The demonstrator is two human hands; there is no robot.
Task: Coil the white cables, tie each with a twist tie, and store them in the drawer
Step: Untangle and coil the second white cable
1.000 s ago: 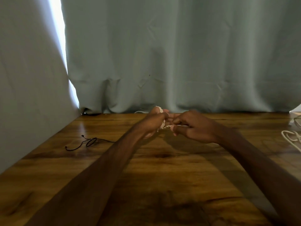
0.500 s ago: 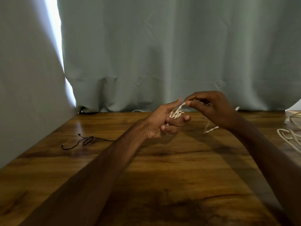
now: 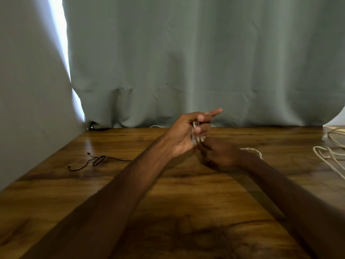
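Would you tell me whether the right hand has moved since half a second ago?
Yes: the right hand dropped from above the table's far edge to below it.

I read one white cable (image 3: pixel 198 139) bunched in short loops inside the left grip (image 3: pixel 183 135), above the tabletop (image 3: pixel 168 195); its twisted tail (image 3: pixel 252 150) runs off rightward. Further white cables (image 3: pixel 324 156) lie loose at the right edge

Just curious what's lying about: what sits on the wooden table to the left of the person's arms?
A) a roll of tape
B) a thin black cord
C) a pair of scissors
B: a thin black cord lies loosely tangled on the table, left of both arms.
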